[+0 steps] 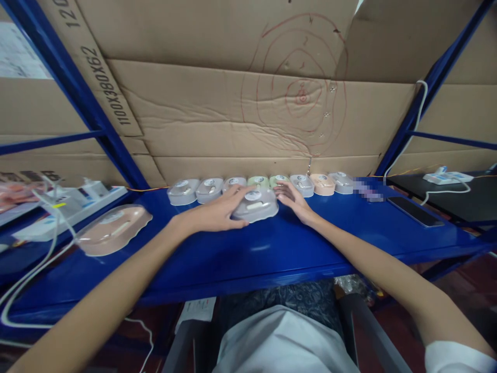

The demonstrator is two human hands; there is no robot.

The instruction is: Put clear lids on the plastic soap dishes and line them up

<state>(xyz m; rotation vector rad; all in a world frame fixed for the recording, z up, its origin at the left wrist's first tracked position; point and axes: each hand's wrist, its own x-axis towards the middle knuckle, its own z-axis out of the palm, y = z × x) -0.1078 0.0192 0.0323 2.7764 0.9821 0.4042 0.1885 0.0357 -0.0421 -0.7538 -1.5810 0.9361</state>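
Between my hands is a grey case point(257, 208) with a clear cover, a round label and a small white bar on top. My left hand point(217, 211) grips its left end, the thumb at the front and the fingers over the back. Beside its right end is my right hand point(295, 203), palm down, fingers slightly apart; whether the fingertips touch the case is unclear. Behind stands a row of several similar cases, among them a grey one point(183, 191), a green one point(259, 182) and an orange one point(323, 185).
A pinkish covered case point(114, 229) lies at the left of the blue table point(248, 259), by a white power strip point(73, 212) and cables. A phone point(414, 211) lies at the right. Cardboard point(217, 103) with red rings backs the table.
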